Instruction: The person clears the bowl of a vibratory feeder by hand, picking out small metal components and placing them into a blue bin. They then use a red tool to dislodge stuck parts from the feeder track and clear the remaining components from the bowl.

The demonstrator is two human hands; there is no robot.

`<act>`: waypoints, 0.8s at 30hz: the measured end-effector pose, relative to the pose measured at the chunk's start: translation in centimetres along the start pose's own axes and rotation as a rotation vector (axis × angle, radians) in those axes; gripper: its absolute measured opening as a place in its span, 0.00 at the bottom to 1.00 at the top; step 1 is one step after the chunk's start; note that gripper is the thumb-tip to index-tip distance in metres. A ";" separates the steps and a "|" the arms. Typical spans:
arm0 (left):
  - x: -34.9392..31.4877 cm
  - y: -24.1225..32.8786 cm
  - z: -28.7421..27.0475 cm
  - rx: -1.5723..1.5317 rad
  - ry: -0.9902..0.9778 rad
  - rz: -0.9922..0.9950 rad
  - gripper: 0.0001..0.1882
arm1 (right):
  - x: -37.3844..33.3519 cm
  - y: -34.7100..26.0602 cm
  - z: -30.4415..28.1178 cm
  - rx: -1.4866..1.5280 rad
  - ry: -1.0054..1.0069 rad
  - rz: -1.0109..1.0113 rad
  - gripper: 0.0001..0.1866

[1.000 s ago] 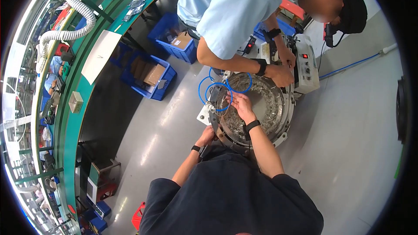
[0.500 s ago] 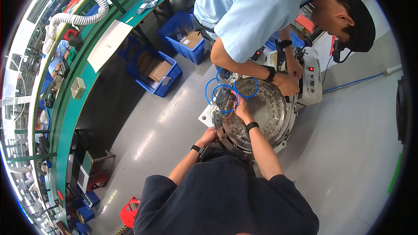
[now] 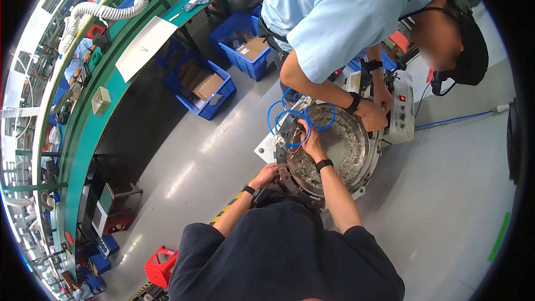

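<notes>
right hand (image 3: 313, 144) now turned in by blue hose (image 3: 309, 125) over bowl (image 3: 336, 149); left hand (image 3: 267, 175) still bowl-side; hands apart (grips? can't tell)

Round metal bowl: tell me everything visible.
The bowl is round, shiny, metallic-looking, mouth up. Small pale pieces ring its bare grey middle. Blue tubing loops over its left side, where the right hand reaches; the left hand is by its near-left edge, a co-worker's hand by its far right edge. Contact is unclear.
</notes>
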State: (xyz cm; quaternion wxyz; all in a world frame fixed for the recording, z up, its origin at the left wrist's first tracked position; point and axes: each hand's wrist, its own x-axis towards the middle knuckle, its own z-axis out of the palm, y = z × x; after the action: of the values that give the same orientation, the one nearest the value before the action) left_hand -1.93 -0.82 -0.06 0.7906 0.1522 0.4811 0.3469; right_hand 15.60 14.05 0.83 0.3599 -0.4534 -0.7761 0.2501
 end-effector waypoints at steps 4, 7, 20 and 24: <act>0.5 -0.4 -0.9 0.028 0.065 0.062 0.11 | 0.3 -0.8 -0.3 0.098 -0.128 0.049 0.22; 0.5 0.0 -1.5 0.068 0.155 0.123 0.11 | 0.1 -0.6 -0.4 0.248 -0.177 0.175 0.21; 7.8 9.8 -1.7 0.100 0.183 0.417 0.15 | -0.1 -0.4 -0.6 0.186 -0.129 0.175 0.23; 10.7 10.8 -3.5 0.328 0.078 0.373 0.15 | 0.1 -0.8 0.3 0.332 -0.233 0.308 0.25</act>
State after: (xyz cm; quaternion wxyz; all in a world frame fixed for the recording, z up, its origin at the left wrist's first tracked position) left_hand -6.08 13.99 -2.57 0.6584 0.3513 0.5245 0.4098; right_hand 14.91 13.72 1.22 0.2951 -0.4693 -0.6824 0.4765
